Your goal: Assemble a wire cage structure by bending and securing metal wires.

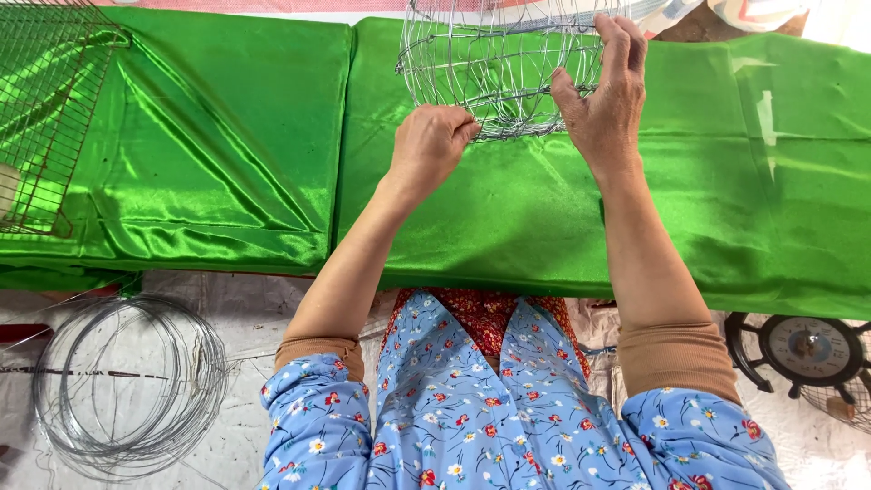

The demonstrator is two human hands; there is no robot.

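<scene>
A round wire cage frame of thin silver wire lies on its side on the green satin cloth, near the top middle. My left hand is closed, its fingertips pinching the frame's lower rim wire. My right hand rests against the frame's right side, fingers upright and spread over the wires, thumb hooked on a wire. Both forearms reach up from blue flowered sleeves.
A flat wire mesh panel lies on the cloth at the far left. A coil of loose wire sits on the pale floor at the lower left. A round dark wheel-shaped object with a dial sits at the lower right.
</scene>
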